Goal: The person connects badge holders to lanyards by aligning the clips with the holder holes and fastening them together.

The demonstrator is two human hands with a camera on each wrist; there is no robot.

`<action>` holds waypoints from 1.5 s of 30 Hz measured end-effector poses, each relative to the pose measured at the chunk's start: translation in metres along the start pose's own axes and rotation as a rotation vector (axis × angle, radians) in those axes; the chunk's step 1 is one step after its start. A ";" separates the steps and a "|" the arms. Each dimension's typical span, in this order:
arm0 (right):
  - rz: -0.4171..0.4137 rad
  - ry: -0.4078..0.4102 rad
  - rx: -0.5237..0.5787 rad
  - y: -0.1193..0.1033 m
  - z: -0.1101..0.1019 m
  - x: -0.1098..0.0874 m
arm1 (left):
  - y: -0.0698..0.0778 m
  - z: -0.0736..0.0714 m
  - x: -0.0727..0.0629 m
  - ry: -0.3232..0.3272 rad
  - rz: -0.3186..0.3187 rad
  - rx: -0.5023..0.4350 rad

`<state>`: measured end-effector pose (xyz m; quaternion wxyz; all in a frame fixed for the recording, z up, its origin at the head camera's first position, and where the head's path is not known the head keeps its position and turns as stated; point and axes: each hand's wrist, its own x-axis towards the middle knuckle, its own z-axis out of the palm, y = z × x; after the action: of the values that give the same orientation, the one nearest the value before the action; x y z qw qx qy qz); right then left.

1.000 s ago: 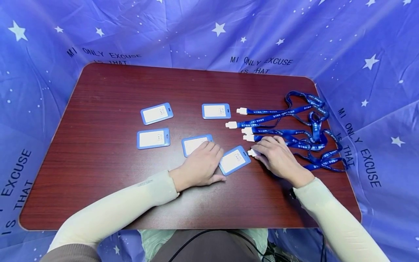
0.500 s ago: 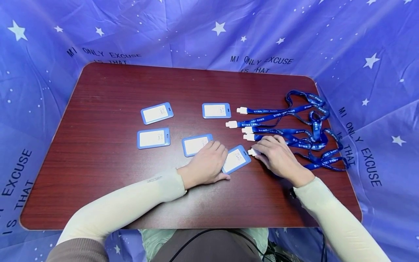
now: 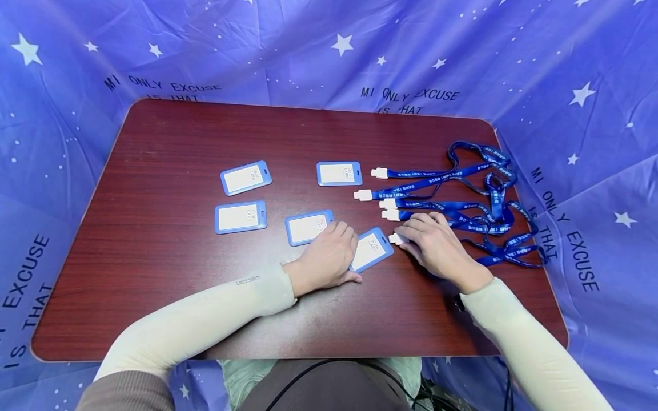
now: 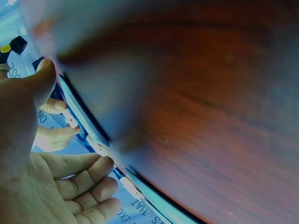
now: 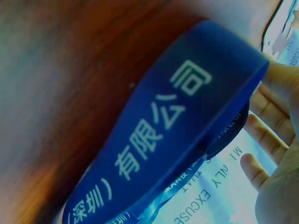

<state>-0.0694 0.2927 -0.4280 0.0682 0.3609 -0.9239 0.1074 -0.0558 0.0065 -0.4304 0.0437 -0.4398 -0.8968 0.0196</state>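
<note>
My left hand (image 3: 326,257) holds a blue-framed badge holder (image 3: 371,250) by its edges, thumb at the near side and fingers at the far side. This holder lies tilted, its slotted end facing the right hand. My right hand (image 3: 434,245) pinches the white plastic clip (image 3: 396,239) of a blue lanyard (image 3: 506,257), just short of the slot. In the right wrist view the lanyard strap (image 5: 163,121) with white lettering loops in front of the hand. The left wrist view shows the holder (image 4: 84,109) edge-on between thumb and fingers. A second badge holder (image 3: 303,229) is partly covered by my left hand.
Three more badge holders lie beyond, two at left (image 3: 241,217) and one near the middle (image 3: 339,174). Several lanyards with white clips (image 3: 362,195) spread over the right side of the brown table (image 3: 154,257). Starry blue cloth (image 3: 308,57) hangs around it.
My left hand has slid a little to the right along the badge holder, uncovering more of the second holder. The right hand stays in place on the clip.
</note>
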 end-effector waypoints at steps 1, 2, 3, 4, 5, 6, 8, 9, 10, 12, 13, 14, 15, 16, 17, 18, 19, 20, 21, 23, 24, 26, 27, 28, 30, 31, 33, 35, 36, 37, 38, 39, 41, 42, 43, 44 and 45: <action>0.000 0.000 0.001 0.000 0.000 0.000 | 0.000 0.000 0.000 -0.007 -0.001 0.000; 0.001 0.000 0.001 -0.001 0.000 0.000 | 0.000 0.000 0.000 -0.011 0.000 -0.001; 0.002 0.001 0.001 -0.001 0.000 0.000 | 0.001 0.000 0.000 -0.015 0.000 -0.002; 0.003 0.000 0.000 -0.001 0.000 0.000 | 0.001 0.000 0.000 -0.018 0.000 -0.003; 0.003 -0.001 0.000 -0.001 0.000 0.000 | 0.001 0.001 0.000 -0.019 0.001 -0.003; 0.004 -0.001 -0.001 -0.001 0.000 0.000 | 0.002 0.001 0.001 -0.019 0.001 -0.005; 0.005 -0.003 -0.003 -0.001 0.000 0.000 | 0.002 0.001 0.001 -0.016 0.000 -0.001; 0.005 -0.003 -0.002 -0.001 0.000 0.000 | 0.002 0.001 0.001 -0.018 -0.001 0.002; 0.005 -0.001 -0.002 -0.001 0.000 0.000 | 0.003 0.002 0.002 -0.020 -0.002 0.003; 0.005 0.001 0.000 -0.001 0.000 0.000 | 0.003 0.002 0.003 -0.023 -0.006 0.009; 0.005 0.002 0.001 -0.001 0.001 0.000 | 0.004 0.002 0.003 -0.030 -0.007 0.011; 0.004 0.002 0.001 -0.001 0.001 0.000 | 0.004 0.002 0.004 -0.035 -0.009 0.012; 0.004 0.002 0.001 -0.001 0.001 0.000 | 0.005 0.002 0.004 -0.039 -0.011 0.014; 0.004 0.002 0.000 -0.001 0.000 0.000 | 0.005 0.002 0.004 -0.039 -0.011 0.015; 0.004 0.000 -0.001 -0.001 0.000 0.000 | 0.005 0.002 0.004 -0.038 -0.010 0.018; 0.004 -0.001 -0.002 -0.002 0.000 0.000 | 0.005 0.002 0.004 -0.040 -0.009 0.018; 0.003 -0.002 -0.004 -0.002 0.000 0.000 | 0.005 0.003 0.004 -0.040 -0.007 0.017; 0.003 -0.003 -0.005 -0.002 -0.001 -0.001 | 0.005 0.003 0.005 -0.039 -0.007 0.016; 0.003 -0.003 -0.006 -0.002 -0.001 -0.001 | 0.005 0.003 0.005 -0.039 -0.007 0.010; 0.004 -0.002 -0.008 -0.002 -0.001 -0.001 | 0.005 0.002 0.005 -0.046 -0.010 0.002; 0.004 -0.002 -0.009 -0.002 -0.001 -0.001 | 0.005 0.002 0.005 -0.051 -0.013 -0.004; 0.004 -0.002 -0.011 -0.002 -0.001 -0.001 | 0.005 0.001 0.005 -0.063 -0.020 -0.016; 0.004 -0.001 -0.011 -0.002 -0.001 -0.001 | 0.004 0.000 0.005 -0.070 -0.024 -0.023; 0.004 -0.001 -0.011 -0.002 -0.001 -0.001 | 0.004 0.000 0.005 -0.076 -0.026 -0.026; 0.003 0.000 -0.011 -0.002 -0.001 -0.002 | 0.004 -0.001 0.005 -0.084 -0.029 -0.033; 0.002 0.001 -0.010 -0.002 -0.001 -0.002 | 0.004 -0.001 0.006 -0.088 -0.030 -0.038; -0.001 0.004 -0.008 -0.001 -0.001 -0.002 | 0.004 -0.001 0.005 -0.088 -0.031 -0.043; -0.003 0.007 -0.006 -0.001 0.000 -0.002 | 0.004 -0.001 0.005 -0.085 -0.031 -0.049; -0.005 0.009 -0.004 -0.001 0.000 -0.003 | 0.004 -0.001 0.005 -0.085 -0.032 -0.054; -0.006 0.010 -0.002 -0.001 0.000 -0.003 | 0.004 -0.001 0.005 -0.084 -0.032 -0.058; -0.008 0.009 -0.001 -0.001 0.000 -0.003 | 0.004 -0.001 0.005 -0.084 -0.032 -0.059; -0.008 0.009 0.000 -0.001 0.000 -0.003 | 0.004 -0.001 0.005 -0.084 -0.032 -0.061; -0.011 0.005 0.000 -0.002 0.000 -0.004 | 0.004 -0.001 0.005 -0.087 -0.032 -0.067; -0.012 0.003 0.000 -0.002 0.000 -0.004 | 0.003 -0.001 0.005 -0.086 -0.032 -0.067; -0.012 0.000 0.000 -0.002 -0.001 -0.004 | 0.003 -0.001 0.005 -0.086 -0.031 -0.067; -0.012 -0.003 0.000 -0.002 -0.001 -0.005 | 0.003 -0.001 0.005 -0.087 -0.030 -0.066; -0.012 -0.006 0.001 -0.002 -0.001 -0.005 | 0.003 -0.001 0.005 -0.087 -0.029 -0.065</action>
<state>-0.0645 0.2947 -0.4279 0.0658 0.3670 -0.9218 0.1061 -0.0566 0.0122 -0.4294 -0.0095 -0.4266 -0.9044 0.0090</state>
